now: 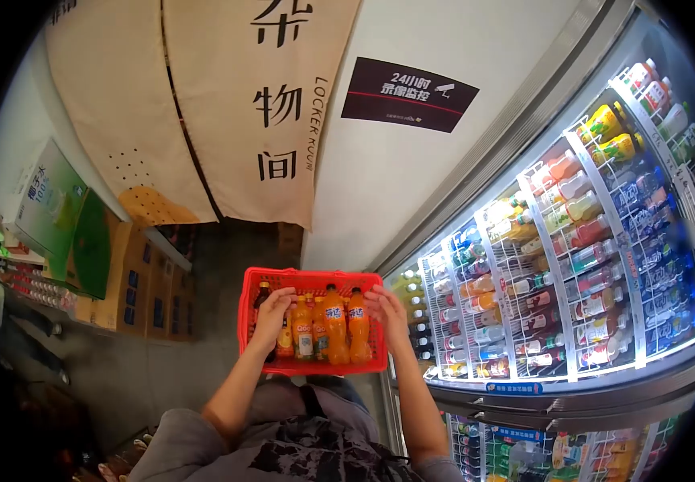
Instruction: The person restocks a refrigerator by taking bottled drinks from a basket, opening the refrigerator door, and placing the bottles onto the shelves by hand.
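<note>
Head view: the red basket point(313, 368) lies in front of the torso, between the left hand point(273, 310) and the right hand point(383, 308). It contains orange drink bottles point(334, 328), upright side by side, and a dark bottle point(264, 296) at left. Each hand is partly open, fingers loosely curved, over its side of the basket; contact or grip cannot be determined. The lit drinks cooler point(552, 394) stands right.

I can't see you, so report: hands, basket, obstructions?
Left hand, right hand at red plastic rectangular basket, contact unclear. Orange-drink plastic bottles inside. Lit drinks fridge beside right arm.
</note>
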Available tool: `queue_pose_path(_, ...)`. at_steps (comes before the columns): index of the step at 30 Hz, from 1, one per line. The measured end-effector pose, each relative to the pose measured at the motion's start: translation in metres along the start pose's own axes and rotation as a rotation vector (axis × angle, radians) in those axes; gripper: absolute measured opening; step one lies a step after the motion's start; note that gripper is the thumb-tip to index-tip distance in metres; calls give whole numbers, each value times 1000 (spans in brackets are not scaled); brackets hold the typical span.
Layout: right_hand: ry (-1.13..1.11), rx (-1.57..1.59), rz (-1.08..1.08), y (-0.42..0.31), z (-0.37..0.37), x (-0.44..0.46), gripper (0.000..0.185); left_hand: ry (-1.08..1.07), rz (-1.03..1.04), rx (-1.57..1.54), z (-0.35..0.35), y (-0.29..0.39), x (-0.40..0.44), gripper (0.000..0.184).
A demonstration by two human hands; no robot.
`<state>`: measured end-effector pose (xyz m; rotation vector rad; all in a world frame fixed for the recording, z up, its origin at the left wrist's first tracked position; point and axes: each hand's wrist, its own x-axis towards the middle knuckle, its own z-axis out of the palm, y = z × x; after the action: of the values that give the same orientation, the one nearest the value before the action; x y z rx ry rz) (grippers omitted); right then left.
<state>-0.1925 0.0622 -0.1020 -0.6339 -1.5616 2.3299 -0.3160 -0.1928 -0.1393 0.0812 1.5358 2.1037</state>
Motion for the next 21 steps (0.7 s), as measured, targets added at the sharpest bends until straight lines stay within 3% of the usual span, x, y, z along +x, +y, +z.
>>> queue_pose_path(8,-135,-39,175,55,-29,31,46,87,-174,80,42,-80,13,29)
queue_pose_path(12,-65,-197,335,101,-35,30,52,134,-263,167,50,-126,-1,32)
queue_pose_path(14,-62,-407,259,170,-54,48,56,206,-344,119,63,-140,-11,35)
queue_pose_path(15,-85,-488,202,178,-52,49,58,223,-353,110,66,-150,-16,35)
queue_pose_path(18,-27,-442,296,185,-44,35,59,226,-394,124,55,-158,-23,39)
queue_pose_path(19,-13,-513,172,201,-44,38,59,252,-369,156,53,-167,-19,41)
queue_pose_path(21,-43,-566,184,195,-45,34,59,209,-369,121,40,-190,-5,41)
